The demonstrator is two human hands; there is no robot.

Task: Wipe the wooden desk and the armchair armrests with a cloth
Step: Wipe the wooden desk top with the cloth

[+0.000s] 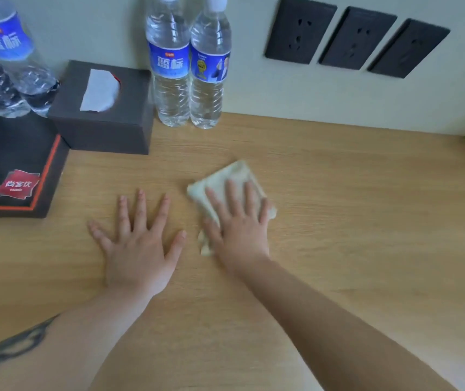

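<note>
Bottle label point(169, 62) reads 蓝标.

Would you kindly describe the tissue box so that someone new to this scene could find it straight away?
Start at the wooden desk and look to its back left, against the wall. The tissue box sits there, just left of two upright water bottles. It is the dark cube with a white tissue poking from its top.
</note>
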